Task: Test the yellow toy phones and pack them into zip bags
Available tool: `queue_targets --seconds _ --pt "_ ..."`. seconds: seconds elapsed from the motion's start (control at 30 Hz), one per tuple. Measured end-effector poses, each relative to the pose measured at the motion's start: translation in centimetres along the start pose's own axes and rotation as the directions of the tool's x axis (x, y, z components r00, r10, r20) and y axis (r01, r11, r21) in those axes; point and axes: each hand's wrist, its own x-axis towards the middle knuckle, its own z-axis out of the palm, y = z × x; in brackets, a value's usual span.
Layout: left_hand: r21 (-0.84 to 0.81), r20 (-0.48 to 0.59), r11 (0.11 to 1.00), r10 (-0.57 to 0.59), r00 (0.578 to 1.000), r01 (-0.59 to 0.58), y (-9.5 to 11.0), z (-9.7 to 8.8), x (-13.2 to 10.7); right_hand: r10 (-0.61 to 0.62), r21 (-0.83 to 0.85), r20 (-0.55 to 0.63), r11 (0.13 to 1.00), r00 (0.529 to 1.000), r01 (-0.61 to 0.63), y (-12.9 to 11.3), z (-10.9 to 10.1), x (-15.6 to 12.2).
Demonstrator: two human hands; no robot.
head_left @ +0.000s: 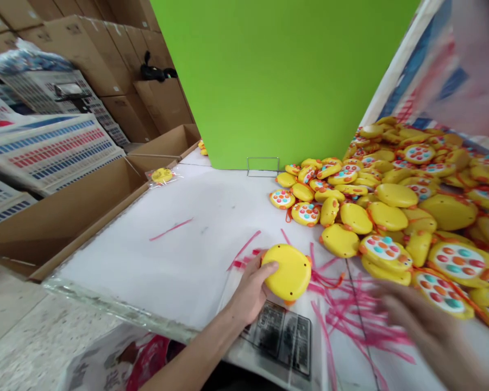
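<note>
My left hand is closed around a yellow palm-sized toy with orange nubs on its edge, its plain back facing up. Below it lies a stack of clear plastic bags with black printed panels. My right hand is smeared by motion above pink plastic strips, and whether it holds anything does not show. Just beyond that hand spreads a large heap of the same yellow toys, some showing white faces with coloured bubbles.
A green board rises at the back, a thin wire stand at its foot. One bagged yellow toy rests by the table's left edge. Beside the table stand an open cardboard box and white plastic crates.
</note>
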Motion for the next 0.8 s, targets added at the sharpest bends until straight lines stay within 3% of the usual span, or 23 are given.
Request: queue_targets --seconds 0.03,0.1,0.17,0.23,0.3,0.37,0.47,0.53,0.6,0.67,0.8 --pt "-0.002 -0.017 1.000 0.010 1.000 -0.010 -0.1 0.5 -0.1 0.070 0.167 0.151 0.981 0.986 -0.095 -1.1 2.2 0.1" --pt "0.045 -0.022 0.998 0.033 0.999 -0.032 -0.1 0.9 -0.5 0.135 0.447 0.247 0.863 0.960 -0.237 -3.5 6.8 0.6" --pt "0.180 -0.005 0.980 0.089 0.996 -0.087 0.5 0.5 -1.1 0.141 0.555 0.359 0.762 0.923 -0.333 -5.6 10.2 1.2" --pt "0.395 0.005 0.898 0.206 0.978 -0.192 1.7 -0.7 -2.0 0.183 0.617 0.389 0.676 0.903 -0.402 -6.8 11.7 2.2" --pt "0.650 0.034 0.698 0.368 0.929 -0.300 2.5 -2.2 -2.8 0.256 0.677 0.355 0.593 0.899 -0.436 -7.2 11.4 3.7" --pt "0.831 0.186 0.407 0.441 0.878 -0.380 2.3 -3.5 -3.3 0.299 0.726 0.305 0.541 0.904 -0.424 -7.3 10.3 5.4" --pt "0.864 0.479 0.011 0.294 0.827 -0.503 -0.1 -4.3 -3.1 0.280 0.763 0.223 0.545 0.934 -0.346 -8.0 8.5 7.8" --pt "0.844 0.535 -0.160 0.192 0.823 -0.511 -1.9 -4.2 -2.4 0.257 0.755 0.183 0.581 0.949 -0.303 -8.6 7.8 8.4" --pt "0.839 0.526 -0.258 0.156 0.836 -0.480 -3.0 -3.9 -1.6 0.266 0.726 0.185 0.611 0.946 -0.314 -8.9 7.8 7.8" --pt "0.831 0.527 -0.303 0.159 0.835 -0.466 -3.5 -3.9 -1.0 0.324 0.691 0.235 0.607 0.916 -0.392 -8.7 8.3 5.8" --pt "0.806 0.562 -0.333 0.169 0.809 -0.490 -3.3 -4.2 -0.6 0.490 0.691 0.343 0.447 0.801 -0.569 -6.6 10.0 0.2"
